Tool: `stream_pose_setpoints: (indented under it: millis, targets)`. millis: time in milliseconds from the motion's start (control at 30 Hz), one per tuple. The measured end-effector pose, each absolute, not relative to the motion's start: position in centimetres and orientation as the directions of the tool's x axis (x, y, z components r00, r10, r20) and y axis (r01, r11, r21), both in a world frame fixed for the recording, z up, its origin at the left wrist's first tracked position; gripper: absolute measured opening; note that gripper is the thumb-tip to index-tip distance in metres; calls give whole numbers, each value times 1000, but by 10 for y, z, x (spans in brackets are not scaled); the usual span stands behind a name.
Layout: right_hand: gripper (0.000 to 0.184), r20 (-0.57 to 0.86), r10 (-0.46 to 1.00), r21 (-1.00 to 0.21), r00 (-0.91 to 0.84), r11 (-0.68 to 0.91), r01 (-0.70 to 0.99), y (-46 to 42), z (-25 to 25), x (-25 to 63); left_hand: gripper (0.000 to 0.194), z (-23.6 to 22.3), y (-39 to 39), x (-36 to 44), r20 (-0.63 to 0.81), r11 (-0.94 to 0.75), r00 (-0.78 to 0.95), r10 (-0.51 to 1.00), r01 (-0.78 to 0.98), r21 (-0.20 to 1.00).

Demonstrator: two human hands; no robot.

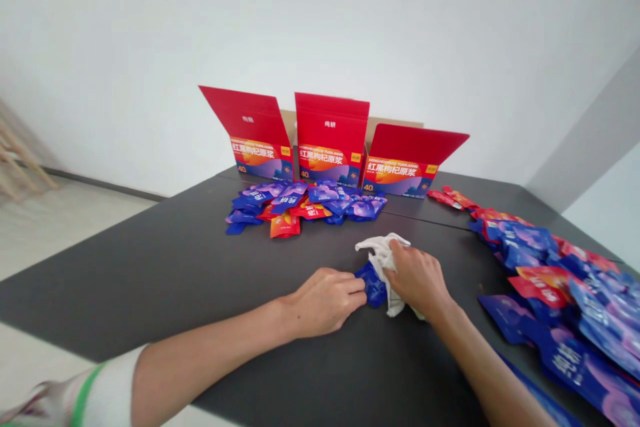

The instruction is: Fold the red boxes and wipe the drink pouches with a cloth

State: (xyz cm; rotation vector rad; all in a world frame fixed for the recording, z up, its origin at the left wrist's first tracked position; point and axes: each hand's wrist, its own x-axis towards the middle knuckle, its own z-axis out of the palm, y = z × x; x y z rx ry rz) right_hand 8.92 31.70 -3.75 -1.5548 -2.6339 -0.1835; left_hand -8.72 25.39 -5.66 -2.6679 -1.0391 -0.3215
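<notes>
Just above the dark table, my left hand [333,300] grips the left edge of a blue sachet [373,285], its fingers closed. My right hand [417,273] is wrapped round a crumpled white cloth [383,255], which lies against the sachet's right side and covers part of it. A fold of the cloth hangs down below the right hand. Beyond the hands is a pile of blue and red sachets [325,200], apart from both hands.
Behind the pile stand three red cartons, the left [263,159], the middle [330,163] and the right [400,175], lids raised. A larger heap of blue and red sachets [565,340] covers the right side of the black table [175,267]. A white wall [320,20] rises behind.
</notes>
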Motion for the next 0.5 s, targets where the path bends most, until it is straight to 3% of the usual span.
stream_pose_setpoints:
  millis: [133, 267, 367, 500]
  targets:
    - [21, 109, 780, 33, -616, 617, 787, 312, -37, 84, 15, -55, 254, -91, 319, -733, 744, 588, 656, -180]
    - [23, 164, 919, 54, -358, 354, 934, 334, -41, 103, 17, -49, 253, -98, 399, -700, 690, 604, 699, -150]
    - [29, 125, 976, -1, -176, 177, 984, 355, -45, 127, 20, -33, 256, -108, 540, -634, 535, 650, 773, -2]
    - [34, 91, 982, -73, -164, 171, 983, 363, -50, 142, 22, 3, 278, -137, 615, -408, 200, 762, 887, 217]
